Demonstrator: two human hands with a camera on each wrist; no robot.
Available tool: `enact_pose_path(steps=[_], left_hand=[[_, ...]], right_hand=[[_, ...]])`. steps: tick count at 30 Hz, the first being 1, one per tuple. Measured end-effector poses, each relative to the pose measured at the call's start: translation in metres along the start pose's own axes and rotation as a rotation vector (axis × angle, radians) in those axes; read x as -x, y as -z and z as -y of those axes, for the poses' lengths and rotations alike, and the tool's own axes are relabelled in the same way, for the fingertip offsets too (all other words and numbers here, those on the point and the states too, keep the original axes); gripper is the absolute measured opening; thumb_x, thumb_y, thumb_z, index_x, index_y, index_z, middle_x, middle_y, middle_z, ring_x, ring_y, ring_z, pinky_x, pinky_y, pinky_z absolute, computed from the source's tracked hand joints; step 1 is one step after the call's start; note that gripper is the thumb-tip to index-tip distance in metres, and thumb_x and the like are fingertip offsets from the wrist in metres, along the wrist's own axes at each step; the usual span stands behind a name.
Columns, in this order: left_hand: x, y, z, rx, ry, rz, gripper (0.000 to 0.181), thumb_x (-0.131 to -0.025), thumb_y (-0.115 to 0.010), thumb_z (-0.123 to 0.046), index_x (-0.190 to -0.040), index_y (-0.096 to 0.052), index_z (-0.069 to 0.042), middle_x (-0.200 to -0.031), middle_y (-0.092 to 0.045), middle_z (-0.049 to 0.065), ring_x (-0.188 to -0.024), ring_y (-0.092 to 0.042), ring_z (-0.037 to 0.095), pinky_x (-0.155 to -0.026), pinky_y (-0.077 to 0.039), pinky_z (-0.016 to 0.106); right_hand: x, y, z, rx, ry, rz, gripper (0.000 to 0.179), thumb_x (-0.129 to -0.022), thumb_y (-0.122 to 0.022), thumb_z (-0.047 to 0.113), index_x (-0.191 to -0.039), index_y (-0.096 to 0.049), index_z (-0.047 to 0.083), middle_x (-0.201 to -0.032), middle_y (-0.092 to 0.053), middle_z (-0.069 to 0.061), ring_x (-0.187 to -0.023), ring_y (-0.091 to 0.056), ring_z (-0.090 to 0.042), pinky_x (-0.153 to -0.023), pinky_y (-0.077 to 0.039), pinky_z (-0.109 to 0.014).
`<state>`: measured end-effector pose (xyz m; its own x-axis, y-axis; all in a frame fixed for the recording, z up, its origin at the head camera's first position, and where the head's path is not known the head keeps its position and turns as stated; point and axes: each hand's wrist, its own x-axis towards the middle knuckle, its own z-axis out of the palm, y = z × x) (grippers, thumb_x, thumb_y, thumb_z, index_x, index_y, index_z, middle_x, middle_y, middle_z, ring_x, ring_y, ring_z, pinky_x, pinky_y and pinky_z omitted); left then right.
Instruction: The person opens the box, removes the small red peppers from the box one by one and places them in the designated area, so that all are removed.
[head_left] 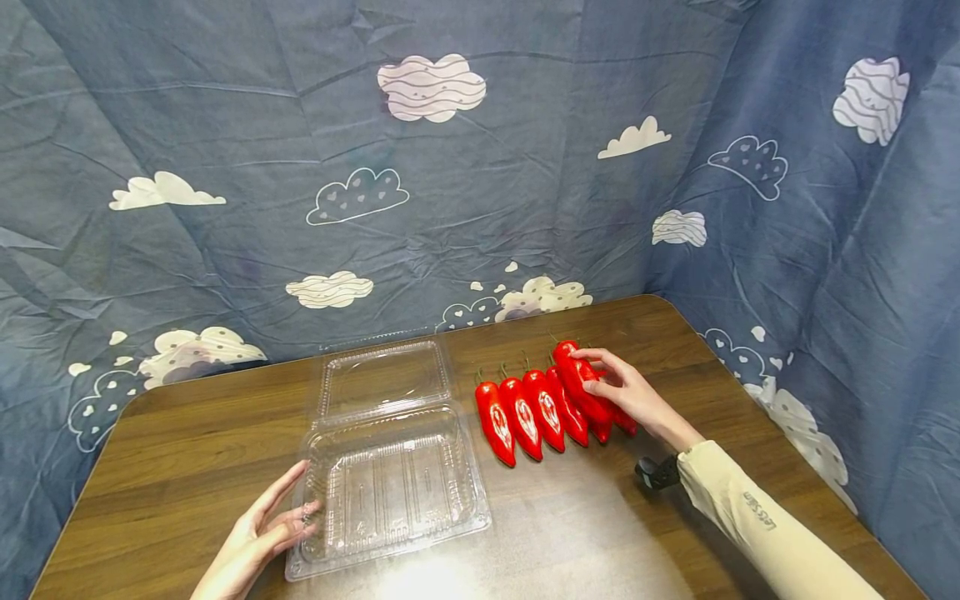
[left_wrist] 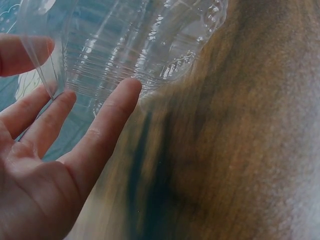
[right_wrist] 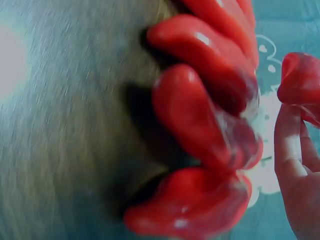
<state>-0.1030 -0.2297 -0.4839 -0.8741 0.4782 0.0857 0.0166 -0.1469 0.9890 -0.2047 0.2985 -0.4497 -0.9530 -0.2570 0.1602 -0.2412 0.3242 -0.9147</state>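
A clear plastic clamshell box [head_left: 393, 492] lies with its lid [head_left: 386, 379] folded back behind it. My left hand [head_left: 258, 529] is at the box's left rim, fingers loosely extended and touching the plastic; in the left wrist view the fingertips [left_wrist: 131, 86] lie right against the wall. To the right of the box, several glossy red peppers [head_left: 521, 417] with green stems lie side by side. My right hand [head_left: 626, 387] pinches one red pepper [head_left: 577, 379] at the row's right end, thumb and fingers on its sides. That held pepper [right_wrist: 302, 82] appears apart from the others in the right wrist view.
The brown wooden table [head_left: 202, 450] has rounded corners and a bright glare at its front. A blue curtain with cloud prints [head_left: 247, 150] hangs behind and to the right. A black device [head_left: 656, 472] is strapped at the right wrist.
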Motion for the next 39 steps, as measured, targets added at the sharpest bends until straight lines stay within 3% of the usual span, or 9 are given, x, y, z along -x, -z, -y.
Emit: enact_pose_path(steps=[9, 16, 22, 29, 39], left_hand=[[0.000, 0.000, 0.000, 0.003, 0.000, 0.000, 0.062, -0.096, -0.039, 0.009, -0.150, -0.008, 0.005, -0.145, -0.032, -0.026, -0.120, -0.052, 0.013, -0.093, -0.049, 0.032], [0.000, 0.000, 0.000, 0.003, 0.003, -0.004, 0.062, -0.096, -0.039, 0.009, -0.149, -0.008, 0.005, -0.145, -0.032, -0.026, -0.119, -0.052, 0.013, -0.093, -0.049, 0.032], [-0.001, 0.000, -0.001, 0.002, 0.003, -0.007, 0.062, -0.096, -0.039, 0.009, -0.150, -0.009, 0.004, -0.145, -0.031, -0.027, -0.120, -0.052, 0.013, -0.093, -0.049, 0.032], [-0.001, 0.000, -0.001, 0.006, -0.005, -0.010, 0.062, -0.095, -0.038, 0.010, -0.150, -0.011, 0.003, -0.145, -0.032, -0.026, -0.119, -0.052, 0.014, -0.093, -0.049, 0.032], [0.000, 0.000, 0.001, 0.028, -0.029, 0.000, 0.062, -0.095, -0.038, 0.011, -0.152, -0.015, -0.001, -0.146, -0.032, -0.025, -0.119, -0.053, 0.015, -0.092, -0.050, 0.032]], right_hand=[[0.006, 0.019, -0.013, 0.025, 0.006, -0.095, 0.042, -0.090, -0.060, 0.003, -0.130, -0.049, -0.001, -0.123, -0.053, -0.026, -0.097, -0.057, -0.011, -0.078, -0.049, -0.021], [0.010, 0.029, -0.017, 0.064, -0.006, -0.155, 0.042, -0.091, -0.060, 0.003, -0.130, -0.048, -0.002, -0.123, -0.053, -0.026, -0.096, -0.055, -0.009, -0.077, -0.048, -0.019], [0.012, 0.038, -0.026, 0.087, 0.003, -0.194, 0.042, -0.091, -0.058, 0.000, -0.131, -0.047, -0.004, -0.118, -0.054, -0.027, -0.094, -0.057, -0.012, -0.074, -0.048, -0.019], [0.016, 0.045, -0.031, 0.127, -0.069, -0.228, 0.044, -0.091, -0.058, 0.001, -0.134, -0.046, -0.001, -0.121, -0.052, -0.028, -0.091, -0.055, -0.009, -0.072, -0.048, -0.019], [0.021, 0.056, -0.043, 0.198, -0.135, -0.260, 0.044, -0.092, -0.055, 0.001, -0.135, -0.046, -0.001, -0.126, -0.049, -0.029, -0.104, -0.049, -0.029, -0.076, -0.043, -0.018]])
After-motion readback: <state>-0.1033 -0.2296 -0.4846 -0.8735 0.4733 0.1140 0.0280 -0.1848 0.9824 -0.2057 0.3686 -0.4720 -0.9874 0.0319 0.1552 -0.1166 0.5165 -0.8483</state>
